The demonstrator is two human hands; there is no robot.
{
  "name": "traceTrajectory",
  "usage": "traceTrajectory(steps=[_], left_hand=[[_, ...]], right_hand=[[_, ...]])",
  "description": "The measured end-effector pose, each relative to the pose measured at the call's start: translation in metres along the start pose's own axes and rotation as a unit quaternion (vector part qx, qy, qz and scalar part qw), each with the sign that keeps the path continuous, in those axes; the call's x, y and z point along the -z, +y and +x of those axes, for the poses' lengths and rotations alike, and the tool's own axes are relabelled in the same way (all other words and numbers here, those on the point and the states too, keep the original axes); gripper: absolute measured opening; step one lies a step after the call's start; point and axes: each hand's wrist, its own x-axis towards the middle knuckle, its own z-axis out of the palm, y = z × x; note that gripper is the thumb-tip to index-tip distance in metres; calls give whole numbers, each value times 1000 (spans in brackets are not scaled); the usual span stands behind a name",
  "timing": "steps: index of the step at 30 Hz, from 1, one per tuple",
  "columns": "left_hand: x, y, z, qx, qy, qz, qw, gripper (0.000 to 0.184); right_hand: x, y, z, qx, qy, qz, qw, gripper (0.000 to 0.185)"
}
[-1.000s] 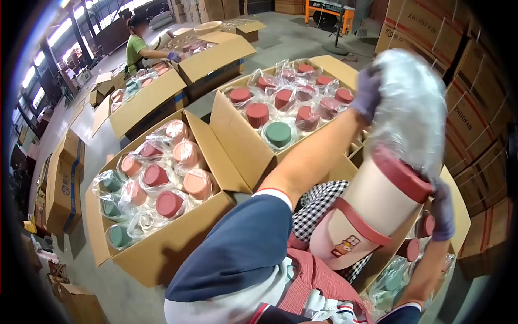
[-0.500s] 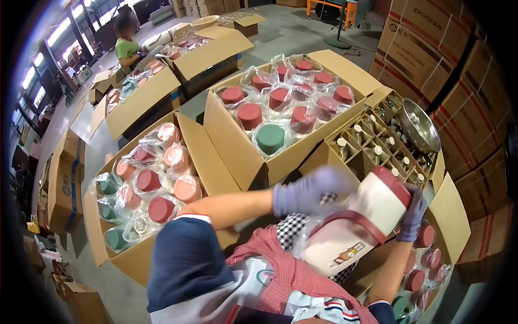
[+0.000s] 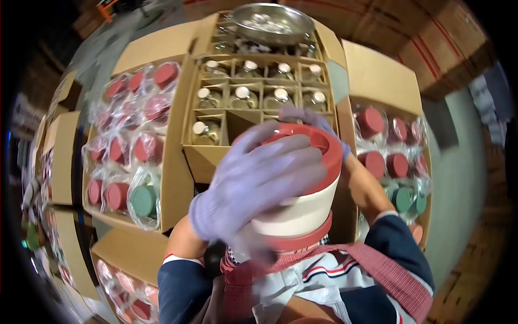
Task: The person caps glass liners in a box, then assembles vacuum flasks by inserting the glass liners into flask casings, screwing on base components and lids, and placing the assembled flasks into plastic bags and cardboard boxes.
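Note:
A cream vacuum flask (image 3: 297, 216) with a dark red band stands nearly upright before my chest, its red ring-shaped end (image 3: 332, 156) facing up. A recess shows inside that ring. My left hand (image 3: 259, 181), in a lilac glove, lies across the near side of the ring with fingers stretched out and thumb apart, blurred by motion. Round the far side of the flask is my right hand (image 3: 310, 120), also gloved, gripping it; most of its fingers are hidden. Just beyond stands a divided carton (image 3: 202, 154) of glass bottles (image 3: 244, 98) with pale caps.
A metal bowl (image 3: 272, 24) with small silvery pieces sits on the far carton. Open boxes of bagged flasks with red and green lids stand at left (image 3: 175, 183) and right (image 3: 388, 70). Stacked cartons (image 3: 442, 48) rise at the far right.
My view has swung right and down. The flask has gone from tilted to nearly upright, its red end towards me. My left hand has moved onto that end; my right stays on the flask.

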Motion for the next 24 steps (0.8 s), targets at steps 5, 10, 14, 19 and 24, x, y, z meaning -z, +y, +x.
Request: traceTrajectory(steps=[5,10,14,19,24], left_hand=[[-21,-57,-17,231,90,-283,926,62],[-8,-35,13,-123,-171,263,941,45],[-15,-65,-13,111,173,17,978,69],[-14,-45,21,-132,235,-24,963,58],[-25,-104,3,-36,287,-17,957,64]], right_hand=[[36,-73,-6,143,-38,111,983,75],[25,2,5,-52,94,177,978,67],[35,-30,-3,111,201,53,972,48],[33,30,-2,43,133,218,966,68],[87,-17,-6,180,402,202,874,102]])
